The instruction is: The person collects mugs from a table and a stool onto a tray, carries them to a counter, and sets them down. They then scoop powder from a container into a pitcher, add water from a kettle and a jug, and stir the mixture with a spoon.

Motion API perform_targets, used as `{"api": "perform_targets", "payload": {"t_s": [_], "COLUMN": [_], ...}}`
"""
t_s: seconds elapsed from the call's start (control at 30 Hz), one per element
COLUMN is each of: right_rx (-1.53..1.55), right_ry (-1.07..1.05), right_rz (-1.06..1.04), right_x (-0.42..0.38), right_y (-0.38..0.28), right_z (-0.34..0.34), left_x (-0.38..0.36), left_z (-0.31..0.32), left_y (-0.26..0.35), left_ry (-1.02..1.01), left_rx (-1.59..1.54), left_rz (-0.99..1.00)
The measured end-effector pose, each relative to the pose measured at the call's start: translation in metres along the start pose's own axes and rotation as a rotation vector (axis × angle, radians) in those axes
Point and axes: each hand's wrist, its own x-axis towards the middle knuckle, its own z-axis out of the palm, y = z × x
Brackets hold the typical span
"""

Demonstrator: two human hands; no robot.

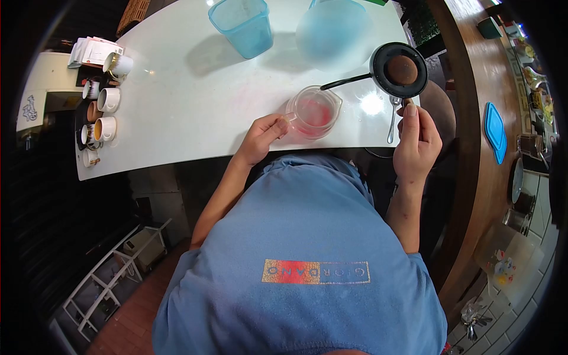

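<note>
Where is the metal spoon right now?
In the head view, the spoon lies on the white table just below the small black pan, right of the clear cup, beside the right hand.

Head camera, steeply down, close overhead

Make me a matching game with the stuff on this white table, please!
Things:
1. clear cup
2. small black pan
3. spoon
4. blue tub

Clues:
A. brown powder inside
B. stands empty at the table's far side
C. pink liquid inside, left hand on its handle
D. lies by the right hand

Pairs: 1-C, 2-A, 3-D, 4-B
</note>
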Motion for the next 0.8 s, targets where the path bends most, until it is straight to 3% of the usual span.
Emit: {"api": "perform_targets", "payload": {"t_s": [0.8], "right_rx": [-0.020], "right_ry": [-0.025], "right_rz": [0.004], "right_x": [-0.007], "right_y": [-0.011], "right_z": [-0.003], "left_x": [0.013], "left_z": [-0.015], "left_y": [-0.012], "left_ry": [-0.019], "left_rx": [-0.156], "left_rz": [0.092]}}
